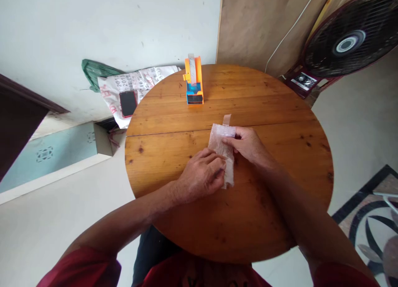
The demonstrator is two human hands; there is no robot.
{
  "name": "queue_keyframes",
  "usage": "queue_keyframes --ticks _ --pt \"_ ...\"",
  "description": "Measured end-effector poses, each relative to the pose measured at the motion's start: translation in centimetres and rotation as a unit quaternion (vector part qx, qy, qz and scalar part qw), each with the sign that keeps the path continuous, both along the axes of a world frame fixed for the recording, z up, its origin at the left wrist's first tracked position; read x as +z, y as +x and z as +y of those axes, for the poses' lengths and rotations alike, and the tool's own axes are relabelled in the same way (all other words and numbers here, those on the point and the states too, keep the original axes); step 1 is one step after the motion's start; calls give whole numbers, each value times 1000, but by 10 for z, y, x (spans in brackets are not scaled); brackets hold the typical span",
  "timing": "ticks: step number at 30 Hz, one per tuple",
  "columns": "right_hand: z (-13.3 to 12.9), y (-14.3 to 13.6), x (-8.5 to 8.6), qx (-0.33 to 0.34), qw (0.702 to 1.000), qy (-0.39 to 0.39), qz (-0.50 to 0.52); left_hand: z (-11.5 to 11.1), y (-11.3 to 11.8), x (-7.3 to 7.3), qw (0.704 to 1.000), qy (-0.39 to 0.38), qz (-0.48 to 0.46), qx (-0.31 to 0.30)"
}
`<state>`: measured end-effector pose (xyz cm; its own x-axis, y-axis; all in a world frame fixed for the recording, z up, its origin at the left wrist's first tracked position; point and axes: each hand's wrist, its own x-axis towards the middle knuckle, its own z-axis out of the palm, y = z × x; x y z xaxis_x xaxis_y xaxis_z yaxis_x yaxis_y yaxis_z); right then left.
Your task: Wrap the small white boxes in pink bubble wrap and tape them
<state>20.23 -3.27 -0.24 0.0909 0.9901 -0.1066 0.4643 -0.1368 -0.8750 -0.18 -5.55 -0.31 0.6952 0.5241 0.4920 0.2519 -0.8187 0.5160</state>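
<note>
A narrow piece of bubble wrap [229, 165] lies on the round wooden table between my hands. My right hand [248, 143] pinches its upper end, thumb on top and fingers at the right edge. With curled fingers, my left hand [205, 169] grips the wrap lower down on its left side. A short strip of clear tape [226, 119] sticks out past the wrap's upper end. Whether something is rolled up inside the wrap I cannot tell. Beyond my hands stands an orange and blue tape dispenser [194, 82], a length of tape rising from its roll.
The round wooden table [168, 154] has its far edge near the wall. Off its left edge, a phone [127, 104] lies on printed white sacking [146, 78], with a green bag [99, 73] behind. A large fan [351, 42] stands at the far right.
</note>
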Motion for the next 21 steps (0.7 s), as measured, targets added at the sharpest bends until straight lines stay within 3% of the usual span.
queue_keyframes --ticks 7,13,21 --pt "3 -2 -4 -1 998 25 -50 -1 -2 1 999 16 28 28" --pt "1 -3 -1 4 999 26 -36 -3 -2 1 997 35 50 43" --pt "-1 -4 3 -11 999 30 -14 -4 -2 3 997 5 67 39"
